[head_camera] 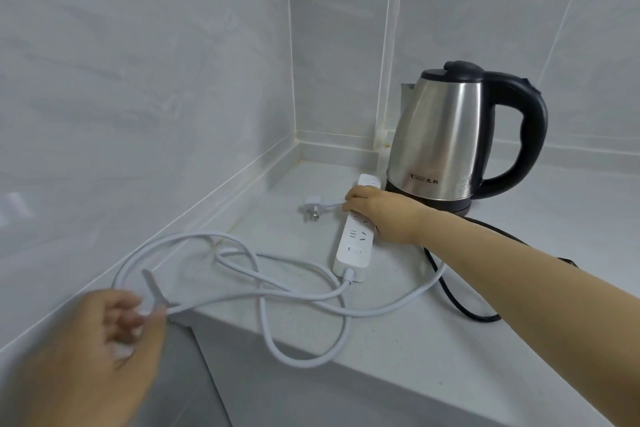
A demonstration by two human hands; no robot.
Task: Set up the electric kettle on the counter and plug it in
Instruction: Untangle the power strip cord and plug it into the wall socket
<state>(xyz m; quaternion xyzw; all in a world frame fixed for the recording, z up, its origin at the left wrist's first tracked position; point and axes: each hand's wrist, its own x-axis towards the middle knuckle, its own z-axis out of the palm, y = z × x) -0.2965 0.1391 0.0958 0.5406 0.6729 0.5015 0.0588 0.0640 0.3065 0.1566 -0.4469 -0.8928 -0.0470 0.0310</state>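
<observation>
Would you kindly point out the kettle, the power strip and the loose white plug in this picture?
kettle [440, 135], head view, on the steel body.
power strip [351, 246], head view, on its white top face near the cord end.
white plug [311, 211], head view, on the plug head lying on the counter.
</observation>
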